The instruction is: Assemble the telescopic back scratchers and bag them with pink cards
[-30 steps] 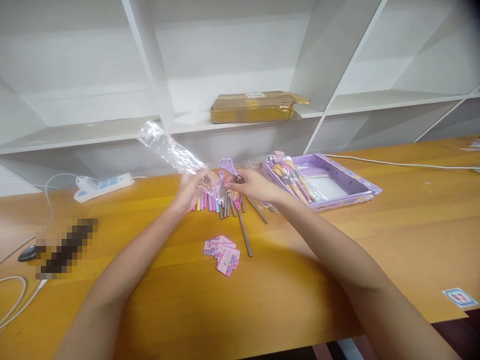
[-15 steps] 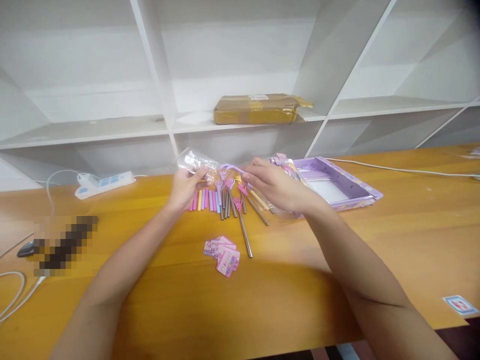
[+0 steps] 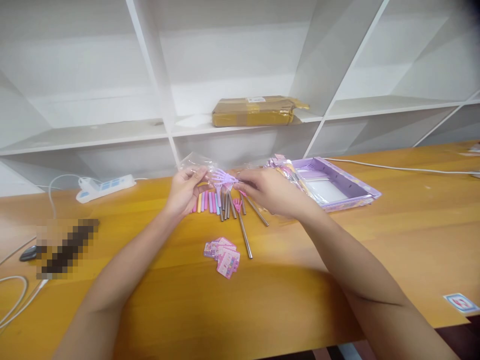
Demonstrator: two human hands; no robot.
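Observation:
My left hand (image 3: 184, 190) pinches a crumpled clear plastic bag (image 3: 195, 162) above the wooden table (image 3: 300, 280). My right hand (image 3: 268, 189) is closed on a purple hand-shaped toy (image 3: 222, 176), whose spread fingers point toward the left hand. Beneath both hands lie several thin metal sticks with small coloured hand tips (image 3: 234, 205) and a row of pastel sticks (image 3: 207, 201). A small pile of pink cards (image 3: 223, 255) lies nearer to me.
An open purple box (image 3: 330, 187) with more toys stands right of my hands. A white power strip (image 3: 105, 186) and cables lie at the left. A brown parcel (image 3: 257, 111) rests on the white shelf behind. A small card (image 3: 461, 302) sits near the table's right front edge.
The plastic bag, stretched up to the left a second ago, is now bunched in my left hand. My right hand has brought the purple toy down and leftward to it.

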